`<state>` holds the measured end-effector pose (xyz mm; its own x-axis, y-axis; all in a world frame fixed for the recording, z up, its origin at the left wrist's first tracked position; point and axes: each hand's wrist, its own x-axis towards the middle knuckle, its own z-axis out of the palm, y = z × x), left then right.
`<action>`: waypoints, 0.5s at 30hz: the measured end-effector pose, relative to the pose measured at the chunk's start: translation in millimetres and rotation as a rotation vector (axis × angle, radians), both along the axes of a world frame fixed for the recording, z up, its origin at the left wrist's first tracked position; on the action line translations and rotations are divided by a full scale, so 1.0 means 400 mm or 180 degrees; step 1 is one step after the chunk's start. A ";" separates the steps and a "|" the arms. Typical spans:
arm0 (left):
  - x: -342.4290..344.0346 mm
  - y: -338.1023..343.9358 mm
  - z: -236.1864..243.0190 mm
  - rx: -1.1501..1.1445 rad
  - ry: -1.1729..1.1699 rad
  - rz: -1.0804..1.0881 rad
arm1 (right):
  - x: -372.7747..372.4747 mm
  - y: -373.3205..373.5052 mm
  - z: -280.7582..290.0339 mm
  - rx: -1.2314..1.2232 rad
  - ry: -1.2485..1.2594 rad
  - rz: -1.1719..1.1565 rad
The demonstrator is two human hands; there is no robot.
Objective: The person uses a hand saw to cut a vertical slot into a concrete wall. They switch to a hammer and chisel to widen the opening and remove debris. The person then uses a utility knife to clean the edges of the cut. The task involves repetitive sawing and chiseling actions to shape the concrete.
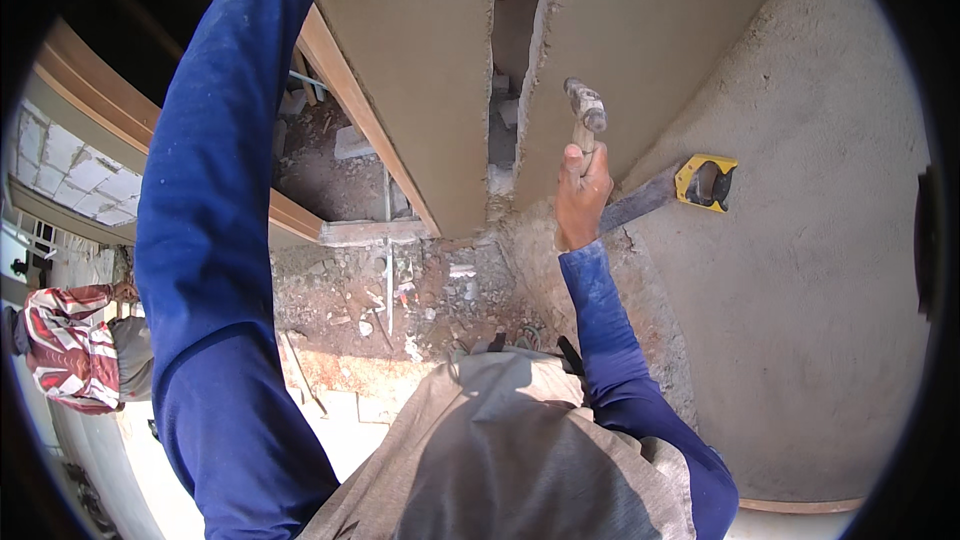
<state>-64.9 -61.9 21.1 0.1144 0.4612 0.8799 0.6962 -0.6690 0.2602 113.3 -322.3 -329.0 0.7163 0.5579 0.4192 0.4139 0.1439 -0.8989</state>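
My right hand (584, 196) is closed around the handle of a hammer (585, 103), its worn metal head pointing away from me. A handsaw (706, 183) with a yellow and black handle is just to the right of that hand. Its blade (640, 202) runs behind my wrist, and I cannot tell what holds it up. Ahead is a grey plastered wall (640, 30) with a long rough-edged slot (515, 20) cut into it. My left arm in a blue sleeve reaches up past the top edge, and the hand is out of view.
A wooden frame (365, 120) stands left of the slot, with rubble and a block (352, 143) beyond it. Debris (400, 290) covers the ground before me. Another plastered wall (800, 270) rises at the right. A person in a red-and-white patterned shirt (75, 348) is at the far left.
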 end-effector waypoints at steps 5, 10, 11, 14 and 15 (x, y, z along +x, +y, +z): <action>0.009 -0.012 -0.008 -0.0153 0.0064 0.0043 | 0.013 -0.252 -0.193 -0.0936 -0.0009 -0.0249; 0.020 -0.043 -0.008 -0.0667 -0.0024 -0.0204 | -0.005 -0.438 -0.302 -0.1981 0.0146 -0.0440; 0.023 -0.028 0.010 -0.0569 0.0079 -0.0142 | -0.007 -0.466 -0.337 -0.2008 0.0030 -0.0469; 0.014 0.031 -0.015 -0.0373 0.0305 0.0058 | -0.011 -0.470 -0.341 -0.1791 0.0028 -0.0473; 0.010 0.027 -0.016 -0.0262 0.0281 0.0102 | -0.012 -0.460 -0.331 -0.1801 0.0097 -0.0410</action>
